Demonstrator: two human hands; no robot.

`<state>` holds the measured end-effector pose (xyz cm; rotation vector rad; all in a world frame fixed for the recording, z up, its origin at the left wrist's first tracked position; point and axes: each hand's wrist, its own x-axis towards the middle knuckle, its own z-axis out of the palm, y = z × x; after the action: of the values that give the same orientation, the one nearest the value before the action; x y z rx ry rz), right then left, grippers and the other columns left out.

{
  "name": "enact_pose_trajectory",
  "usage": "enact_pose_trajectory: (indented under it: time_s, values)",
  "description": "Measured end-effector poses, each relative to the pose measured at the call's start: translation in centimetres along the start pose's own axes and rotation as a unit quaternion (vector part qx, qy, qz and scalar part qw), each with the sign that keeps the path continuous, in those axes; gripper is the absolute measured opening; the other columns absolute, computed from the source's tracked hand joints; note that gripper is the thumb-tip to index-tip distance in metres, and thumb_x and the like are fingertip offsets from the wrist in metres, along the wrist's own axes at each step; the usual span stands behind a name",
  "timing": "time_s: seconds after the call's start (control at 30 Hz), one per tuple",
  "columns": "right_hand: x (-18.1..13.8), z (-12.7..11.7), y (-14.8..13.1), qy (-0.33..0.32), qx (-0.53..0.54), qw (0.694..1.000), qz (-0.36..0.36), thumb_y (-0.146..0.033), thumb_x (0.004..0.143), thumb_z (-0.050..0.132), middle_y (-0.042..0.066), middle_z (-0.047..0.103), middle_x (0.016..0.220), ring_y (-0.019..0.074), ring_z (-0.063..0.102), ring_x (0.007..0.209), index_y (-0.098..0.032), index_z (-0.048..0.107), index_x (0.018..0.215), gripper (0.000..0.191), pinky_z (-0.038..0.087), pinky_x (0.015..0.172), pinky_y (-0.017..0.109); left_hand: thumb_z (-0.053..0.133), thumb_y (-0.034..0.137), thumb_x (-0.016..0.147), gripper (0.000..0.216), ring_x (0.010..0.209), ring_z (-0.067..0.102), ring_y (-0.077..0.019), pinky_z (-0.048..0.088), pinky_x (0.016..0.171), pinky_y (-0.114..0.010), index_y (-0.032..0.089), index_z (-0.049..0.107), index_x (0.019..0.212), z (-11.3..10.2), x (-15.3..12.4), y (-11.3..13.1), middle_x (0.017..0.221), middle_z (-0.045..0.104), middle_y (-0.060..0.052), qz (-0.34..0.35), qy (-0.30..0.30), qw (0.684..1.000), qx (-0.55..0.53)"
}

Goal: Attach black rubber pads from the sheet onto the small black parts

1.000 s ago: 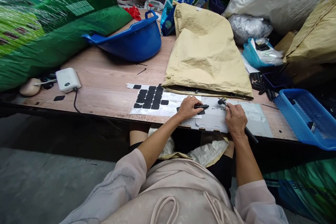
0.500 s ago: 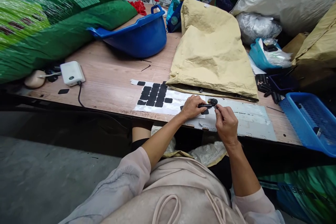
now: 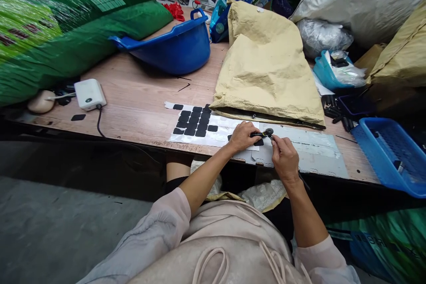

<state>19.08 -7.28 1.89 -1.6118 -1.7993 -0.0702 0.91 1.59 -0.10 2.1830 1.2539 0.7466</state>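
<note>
Head view, L hand (image 3: 241, 136) is gripping a thin black stick (image 3: 257, 134), fingers closed round it, holding it low over the grey sheet (image 3: 313, 151) at the near edge of the tabletop (image 3: 140, 97). R hand (image 3: 284, 159) is clenching a small round-headed tool (image 3: 269, 132), its handle poking out behind the wrist.

Change vs 1 s ago: R hand is closing in on L hand. Tool head was well apart, to the right of the stick's tip; now it is touching the tip or just beside it, can't confirm contact. L hand is barely shifting.

Judgement: stick end and tool head are meeting betw. the two hands, so the work is sitting right there.

Sheet of black pads (image 3: 195, 122) is lying just left of L hand, tan sack (image 3: 266, 62) beyond both hands, blue basket (image 3: 386, 151) well right of R hand.
</note>
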Motion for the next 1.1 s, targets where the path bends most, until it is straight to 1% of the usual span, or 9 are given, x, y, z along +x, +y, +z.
enact_pose_trajectory:
  time_s: [0.23,0.33,0.47,0.67,0.77,0.83,0.93,1.0,1.1]
  values:
    - [1.1,-1.1,3.3,0.039,-0.052,0.997,0.03,-0.036,0.105,0.047,0.009,0.071,0.097,0.0204,0.064,0.089,-0.02,0.075,0.12,0.035,0.047,0.078,0.03,0.077,0.028,0.087,0.017,0.096,0.061,-0.0233,0.05,0.092,-0.038,0.022,0.081,0.102,-0.1,0.0,0.2,0.092,0.069,-0.005,-0.006,0.0,1.0,0.011]
    - [1.6,-1.4,5.7,0.021,-0.13,0.99,0.042,-0.033,0.102,0.051,0.008,0.071,0.097,0.0206,0.059,0.086,-0.023,0.076,0.118,0.032,0.042,0.074,0.031,0.077,0.03,0.085,0.018,0.097,0.061,-0.0243,0.05,0.092,-0.039,0.023,0.08,0.102,0.0,-0.1,0.4,0.094,0.069,-0.005,-0.012,0.001,1.0,0.021]
    - [1.7,-0.9,8.0,-0.007,-0.189,0.982,0.016,-0.031,0.099,0.053,0.009,0.068,0.092,0.0236,0.053,0.088,-0.023,0.078,0.112,0.029,0.039,0.079,0.035,0.08,0.033,0.084,0.019,0.1,0.06,-0.0255,0.05,0.093,-0.04,0.024,0.079,0.1,0.1,-0.1,0.3,0.096,0.069,-0.005,-0.018,-0.004,0.999,0.027]
    - [1.5,-0.1,8.3,-0.008,-0.179,0.984,0.021,-0.031,0.097,0.054,0.009,0.065,0.094,0.0239,0.049,0.089,-0.023,0.076,0.115,0.03,0.036,0.079,0.036,0.076,0.032,0.089,0.015,0.099,0.062,-0.0253,0.05,0.092,-0.041,0.022,0.076,0.1,-0.6,-0.3,0.5,0.098,0.07,-0.007,0.002,-0.003,1.0,0.014]
    - [1.4,-0.1,8.1,-0.009,-0.179,0.984,0.025,-0.032,0.097,0.054,0.009,0.064,0.093,0.0239,0.049,0.089,-0.023,0.076,0.115,0.03,0.035,0.078,0.036,0.07,0.035,0.094,0.019,0.099,0.064,-0.0251,0.051,0.092,-0.04,0.021,0.075,0.105,-1.4,-2.7,1.9,0.1,0.073,-0.009,0.05,0.003,0.998,-0.042]
    - [1.4,-0.1,8.0,-0.007,-0.181,0.983,0.026,-0.031,0.097,0.053,0.009,0.064,0.093,0.0239,0.048,0.089,-0.023,0.076,0.115,0.029,0.035,0.079,0.036,0.064,0.041,0.098,0.025,0.097,0.067,-0.0236,0.052,0.09,-0.037,0.022,0.074,0.111,-1.7,-5.6,3.0,0.102,0.075,-0.009,0.091,-0.045,0.991,-0.093]
    - [1.4,-0.1,8.0,-0.004,-0.187,0.982,0.024,-0.031,0.097,0.054,0.009,0.064,0.093,0.024,0.048,0.089,-0.023,0.075,0.115,0.029,0.034,0.078,0.036,0.058,0.048,0.101,0.032,0.091,0.071,-0.021,0.053,0.085,-0.031,0.024,0.074,0.116,-1.0,-10.4,3.7,0.099,0.077,-0.008,0.119,-0.182,0.967,-0.13]
    - [1.4,0.0,8.0,-0.004,-0.189,0.982,0.023,-0.031,0.097,0.053,0.009,0.064,0.093,0.0242,0.048,0.089,-0.023,0.076,0.114,0.029,0.033,0.078,0.036,0.058,0.046,0.1,0.031,0.093,0.073,-0.0213,0.053,0.085,-0.03,0.025,0.075,0.116,0.3,-12.9,2.9,0.102,0.079,-0.007,0.079,-0.233,0.963,-0.11]
    - [1.4,0.0,7.9,-0.001,-0.193,0.981,0.022,-0.031,0.097,0.053,0.009,0.065,0.093,0.0244,0.049,0.089,-0.022,0.076,0.113,0.029,0.033,0.077,0.036,0.06,0.039,0.099,0.029,0.104,0.074,-0.0258,0.054,0.091,-0.034,0.026,0.074,0.12,2.4,-14.8,0.4,0.113,0.08,-0.007,-0.073,-0.279,0.957,-0.022]
